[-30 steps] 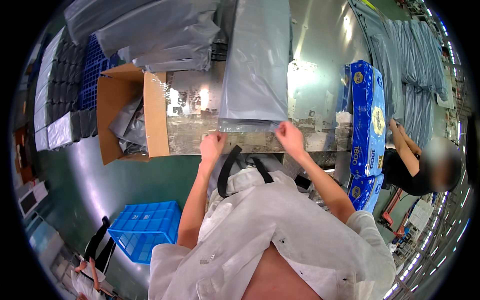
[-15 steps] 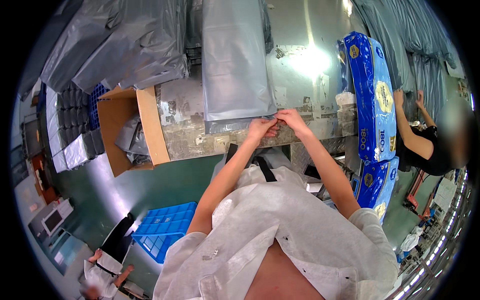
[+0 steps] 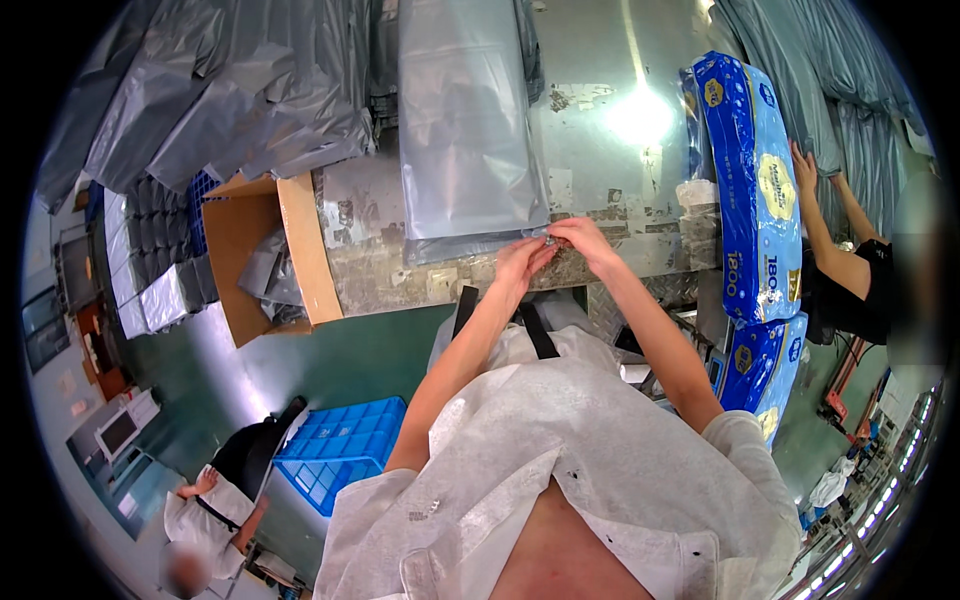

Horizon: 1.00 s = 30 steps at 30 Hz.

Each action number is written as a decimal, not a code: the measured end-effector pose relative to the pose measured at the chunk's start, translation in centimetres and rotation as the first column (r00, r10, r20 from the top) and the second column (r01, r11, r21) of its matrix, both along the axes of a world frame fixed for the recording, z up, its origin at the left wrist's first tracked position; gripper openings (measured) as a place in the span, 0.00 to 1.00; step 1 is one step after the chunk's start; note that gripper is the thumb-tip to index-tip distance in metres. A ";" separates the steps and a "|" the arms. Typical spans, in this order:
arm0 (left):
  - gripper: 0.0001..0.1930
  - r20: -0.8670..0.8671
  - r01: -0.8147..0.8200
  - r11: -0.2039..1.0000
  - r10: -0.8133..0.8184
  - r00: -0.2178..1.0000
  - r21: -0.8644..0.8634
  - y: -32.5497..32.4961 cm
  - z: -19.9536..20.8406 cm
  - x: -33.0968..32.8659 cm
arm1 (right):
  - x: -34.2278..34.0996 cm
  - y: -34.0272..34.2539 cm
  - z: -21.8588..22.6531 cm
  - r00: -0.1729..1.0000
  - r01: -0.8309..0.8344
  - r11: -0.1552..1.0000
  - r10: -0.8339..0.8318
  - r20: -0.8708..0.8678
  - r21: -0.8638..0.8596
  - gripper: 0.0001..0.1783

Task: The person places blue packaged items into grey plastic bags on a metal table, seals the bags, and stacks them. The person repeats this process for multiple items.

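A stack of flat grey plastic bags (image 3: pixel 465 130) lies lengthwise on the metal worktable, its near end by the table's front edge. At the near right corner of the stack, my left hand (image 3: pixel 521 262) and my right hand (image 3: pixel 582 240) meet with their fingertips almost touching. Both are closed in a pinch on a small gathered bit of the grey plastic at that corner. The exact grip of each fingertip is too small to make out.
An open cardboard box (image 3: pixel 240 265) with grey plastic inside stands left of the table (image 3: pixel 385 275). Grey bags (image 3: pixel 250 90) pile up at the far left. Blue tissue packages (image 3: pixel 750 190) stand at the right, near a co-worker's hands (image 3: pixel 805 165). A blue crate (image 3: pixel 345 445) sits on the floor.
My hands stay at the bag corner, the left one's fingers slightly more curled. A person at lower left has moved nearer the blue crate, and the co-worker at right has shifted their hands.
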State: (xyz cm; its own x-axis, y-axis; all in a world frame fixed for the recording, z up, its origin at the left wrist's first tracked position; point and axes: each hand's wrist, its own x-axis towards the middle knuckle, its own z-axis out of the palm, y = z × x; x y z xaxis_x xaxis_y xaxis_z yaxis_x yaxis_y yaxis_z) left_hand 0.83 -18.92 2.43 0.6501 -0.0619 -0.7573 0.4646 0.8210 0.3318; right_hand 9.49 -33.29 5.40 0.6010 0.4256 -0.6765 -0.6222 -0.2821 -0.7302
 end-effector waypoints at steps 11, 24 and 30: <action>0.12 -0.032 0.080 0.992 -0.077 0.997 0.096 0.1 0.7 -0.8 | -0.6 -0.5 -0.4 1.000 -0.004 0.999 0.004 -0.010 -0.047 0.06; 0.12 -0.022 0.145 0.975 -0.143 0.989 0.169 2.5 1.0 -2.2 | -2.2 1.0 -1.5 0.995 0.091 0.995 -0.093 -0.047 -0.051 0.07; 0.10 0.057 0.415 0.864 -0.447 0.893 0.285 7.6 2.7 -5.7 | -1.2 -2.3 -5.6 0.980 0.098 0.961 -0.047 0.195 -0.260 0.07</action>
State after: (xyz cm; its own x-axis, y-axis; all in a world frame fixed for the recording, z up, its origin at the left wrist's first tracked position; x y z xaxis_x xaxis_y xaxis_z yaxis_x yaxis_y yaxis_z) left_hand -4.84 -11.36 5.16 0.6886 -0.1695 -0.7051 0.6966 0.4249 0.5781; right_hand 8.27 -35.57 -0.19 0.7486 0.1951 -0.6337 -0.5097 -0.4419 -0.7382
